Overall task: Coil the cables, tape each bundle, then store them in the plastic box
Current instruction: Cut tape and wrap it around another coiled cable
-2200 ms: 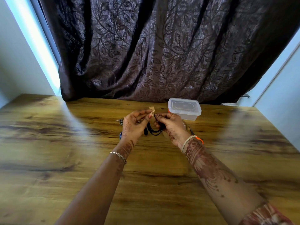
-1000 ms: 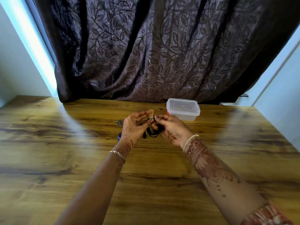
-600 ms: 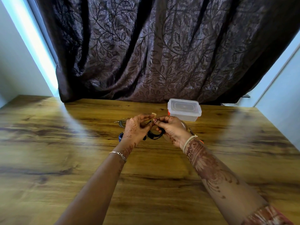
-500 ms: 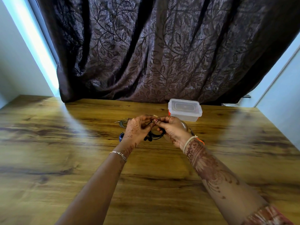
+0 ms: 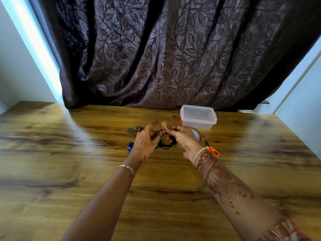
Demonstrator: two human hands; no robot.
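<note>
Now, taping the black coil (image 5: 165, 145).
The right hand (image 5: 184, 140) pinches the tape strip (image 5: 163, 124); the left hand (image 5: 145, 139) has an unclear hold. The cable looks limp and light, so grip across the gathered loops.

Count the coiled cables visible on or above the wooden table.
3. A black coiled cable held between the left hand and right hand; a grey coiled cable on the wooden table beyond the left hand; a blue coiled cable half hidden behind it. Others may be hidden.
</note>
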